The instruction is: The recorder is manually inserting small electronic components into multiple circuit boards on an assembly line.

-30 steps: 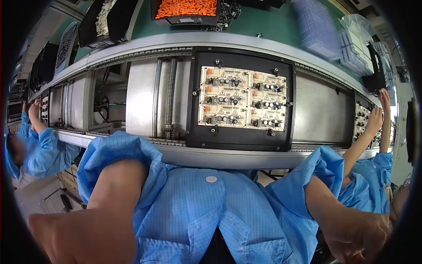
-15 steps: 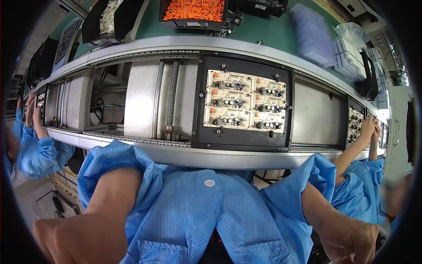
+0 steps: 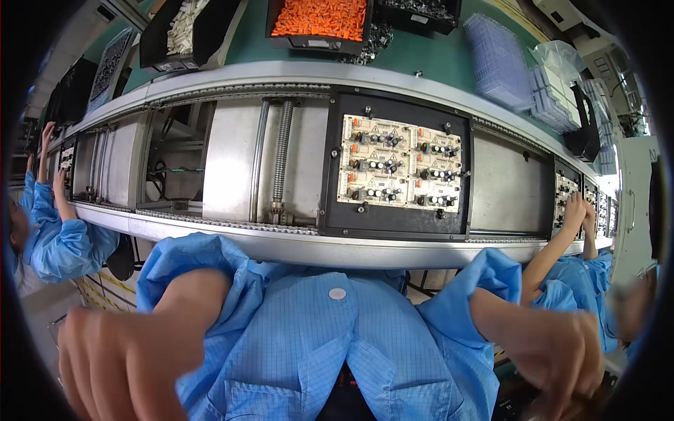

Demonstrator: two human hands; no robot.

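Note:
At the lower left is my left hand, its back and bent knuckles toward me. Its fingers hang downward side by side, and the picture's rim cuts off their tips. My right hand is at the lower right, fingers bent down and smeared by motion. Whether either hand holds anything is hidden. Both are off the work line, beside my blue smock. Ahead, a black carrier frame on the conveyor bears several cream circuit boards with capacitors and orange parts. Neither hand touches them.
Behind the conveyor rail stand bins of orange parts, white parts and dark parts. Clear plastic trays are stacked at the back right. Co-workers' hands work at the far left and right.
Both my hands have risen, and the left fingers now point downward. The carrier and boards appear slightly farther right in view. The right co-worker's hands have shifted a little.

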